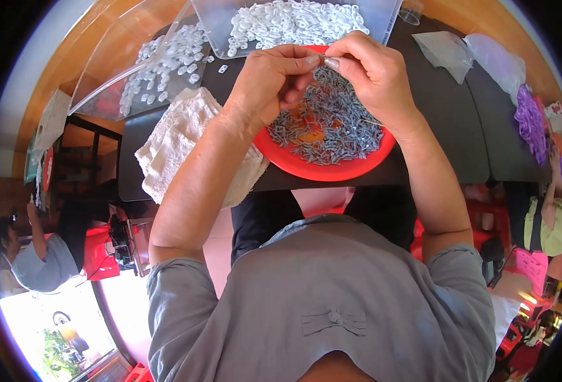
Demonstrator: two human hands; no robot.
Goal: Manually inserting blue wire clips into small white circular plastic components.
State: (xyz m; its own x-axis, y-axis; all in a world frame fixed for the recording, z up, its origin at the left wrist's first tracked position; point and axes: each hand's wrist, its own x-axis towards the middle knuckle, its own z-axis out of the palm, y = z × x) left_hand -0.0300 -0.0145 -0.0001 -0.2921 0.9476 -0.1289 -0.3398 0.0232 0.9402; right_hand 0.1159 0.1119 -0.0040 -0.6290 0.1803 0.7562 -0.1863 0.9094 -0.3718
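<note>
Meeting above a red bowl (332, 172) of small grey pieces (341, 124), the left hand (273, 79) and right hand (377, 73) pinch closed; I can't tell what's gripped. White pieces (293, 24) fill a tub (383, 22) beyond.

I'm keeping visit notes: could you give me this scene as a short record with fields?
Left hand: pinching
Right hand: pinching, close against the left
Between fingertips: too small to tell
Below hands: round red basin of small grey pieces
Beyond: clear plastic bin of small white pieces
By left forearm: crumpled cream cloth
Surface: dark table
</note>
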